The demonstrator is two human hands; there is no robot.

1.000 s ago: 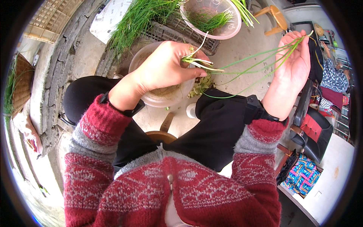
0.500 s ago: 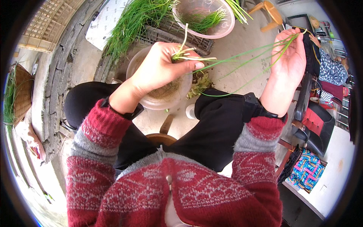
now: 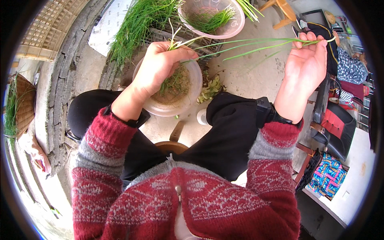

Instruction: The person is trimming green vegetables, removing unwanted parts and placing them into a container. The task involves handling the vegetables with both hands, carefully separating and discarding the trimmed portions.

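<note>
My left hand (image 3: 157, 66), fingers closed, grips a few scallion stems (image 3: 173, 35) whose pale ends stick up above the thumb. Out to the right, my right hand (image 3: 306, 64) is palm up and pinches a thin scallion (image 3: 256, 41) near its white end. The long green leaves of that scallion stretch leftward across the gap toward my left hand. Below my left hand stands a pale plastic basin (image 3: 154, 109) with brownish water and green scraps in it. Beyond the hands, a pink colander (image 3: 236, 32) holds a bunch of scallions (image 3: 214, 22).
A large heap of scallions (image 3: 134, 30) lies over a dark crate (image 3: 160, 37) at the far left. Wilted leaves (image 3: 210, 90) litter the floor by the basin. A wooden stool (image 3: 286, 14) stands far right, near another person's patterned clothing (image 3: 352, 66). A black chair (image 3: 338, 134) is at right.
My left hand has moved slightly left, uncovering more of the basin. My right hand has turned its fingers inward, and the leaves between the hands are higher and straighter.
</note>
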